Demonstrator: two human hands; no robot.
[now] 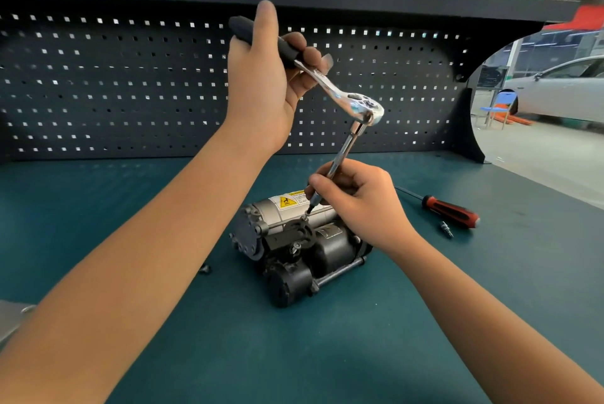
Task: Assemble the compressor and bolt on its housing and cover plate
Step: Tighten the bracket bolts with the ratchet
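The compressor (294, 250), black with a silver cylinder and a yellow warning label, lies on the green bench mat (163, 338). My left hand (264, 83) grips the black handle of a chrome ratchet wrench (353, 103) held high above it. A long extension bar (343, 152) runs down from the ratchet head. My right hand (356, 197) pinches the lower part of that bar, its tip set on a bolt (304, 217) in the round black cover plate (299, 230). A second bolt (295, 246) sticks up nearer me.
A red-and-black screwdriver (451, 210) lies on the mat to the right, with a small metal bit (446, 228) beside it. A loose small part (205, 269) sits left of the compressor. A dark pegboard (130, 93) backs the bench. A metal piece (13, 318) shows at the left edge.
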